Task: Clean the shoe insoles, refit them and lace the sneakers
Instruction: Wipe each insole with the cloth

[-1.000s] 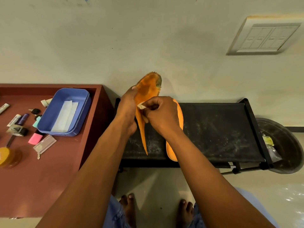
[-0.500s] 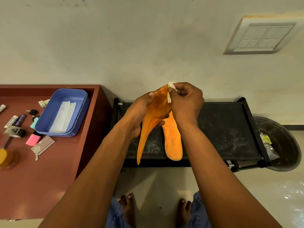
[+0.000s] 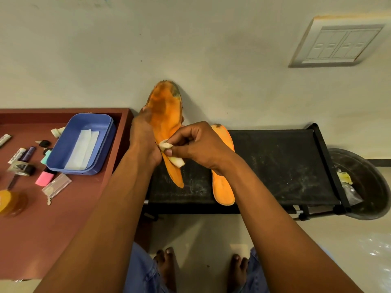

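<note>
My left hand (image 3: 143,138) grips an orange insole (image 3: 164,111) by its middle and holds it upright above the black rack. Dark grime stains its toe end at the top. My right hand (image 3: 196,142) pinches a folded, soiled white wipe (image 3: 171,152) and presses it against the insole's lower half. A second orange insole (image 3: 223,187) lies flat on the black rack top (image 3: 275,163), partly hidden behind my right wrist. No sneakers or laces are in view.
A red-brown table (image 3: 42,229) on the left carries a blue tray (image 3: 63,144) with white wipes (image 3: 82,149), a pink eraser, keys, markers, a tape roll and an orange jar. A dark bin (image 3: 364,182) with trash stands right of the rack. My bare feet are below.
My right hand has drawn the wipe down from the insole's top edge to its lower half. The insole now stands straighter, its stained toe end showing again.
</note>
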